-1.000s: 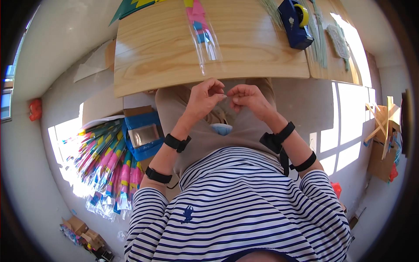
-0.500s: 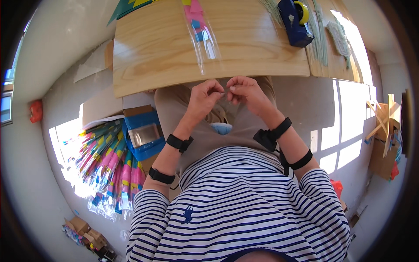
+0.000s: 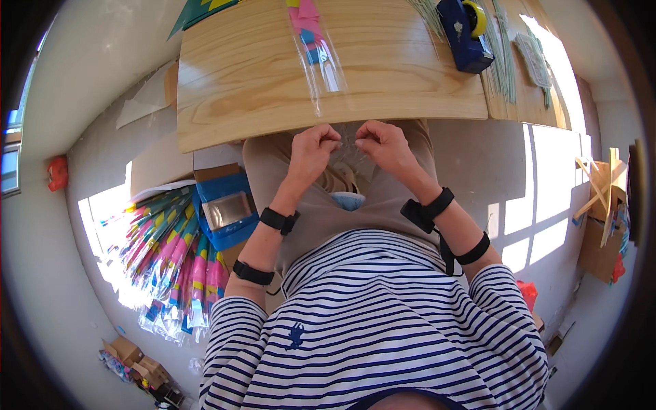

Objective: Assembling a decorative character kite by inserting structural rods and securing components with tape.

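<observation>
My left hand (image 3: 313, 152) and my right hand (image 3: 386, 147) are held over my lap, just off the near edge of the table (image 3: 232, 113). Thumb and fingertips are pinched together on each hand. Between them a faint, glinting piece of clear plastic film (image 3: 349, 145) shows, its outline hard to make out. Beyond my hands a clear plastic sleeve (image 3: 316, 92) lies on the wood, with a folded pink, yellow and blue item (image 3: 311, 34) inside it. Neither hand touches that sleeve.
A blue tape dispenser (image 3: 465, 48) with a yellow roll stands at the far right, beside bundles of pale green sticks (image 3: 504, 61) and a clear box (image 3: 531, 60). To my left are a heap of colourful sleeved packages (image 3: 171, 260) and a blue bag (image 3: 222, 205).
My hands have moved apart, the left one slightly leftward and the right one slightly rightward. Clear film now shows in the wider gap between them.
</observation>
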The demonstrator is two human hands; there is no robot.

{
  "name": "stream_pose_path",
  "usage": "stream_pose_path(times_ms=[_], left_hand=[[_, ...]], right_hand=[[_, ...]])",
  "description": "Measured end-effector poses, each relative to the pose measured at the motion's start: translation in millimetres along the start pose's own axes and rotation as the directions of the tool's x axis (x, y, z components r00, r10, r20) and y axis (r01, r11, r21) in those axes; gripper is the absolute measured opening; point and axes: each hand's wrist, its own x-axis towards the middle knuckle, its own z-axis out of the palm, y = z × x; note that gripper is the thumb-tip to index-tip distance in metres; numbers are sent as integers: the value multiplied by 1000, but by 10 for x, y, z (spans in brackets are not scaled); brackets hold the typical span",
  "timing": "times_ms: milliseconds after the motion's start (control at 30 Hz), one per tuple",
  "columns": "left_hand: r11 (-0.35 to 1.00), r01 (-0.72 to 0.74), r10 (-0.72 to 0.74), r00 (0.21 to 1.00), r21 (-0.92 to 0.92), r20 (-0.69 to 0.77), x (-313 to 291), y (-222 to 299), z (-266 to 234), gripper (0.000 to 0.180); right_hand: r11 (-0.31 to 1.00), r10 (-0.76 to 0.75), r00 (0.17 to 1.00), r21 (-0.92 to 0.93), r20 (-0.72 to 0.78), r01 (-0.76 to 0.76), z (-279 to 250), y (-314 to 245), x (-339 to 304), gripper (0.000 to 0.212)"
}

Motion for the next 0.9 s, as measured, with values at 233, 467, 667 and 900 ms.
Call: stream_pose_path(times_ms=[233,467,667,900], left_hand=[[1000,-15,15,1000,-24,-10,-48,80,40,9],[996,-14,12,1000,-93,-25,-89,86,34,8],[1000,-4,8,992,28,-127,-77,68,-97,10],[698,-372,614,751,612,-244,43,261,-335,25]], right_hand=[[916,-154,986,-384,-71,116,225,-68,48,14],[902,-150,987,-417,-65,109,290,-18,68,15],[687,-16,992,-720,122,99,203,273,120,16],[402,208,978,-914,33,-54,-39,279,192,15]])
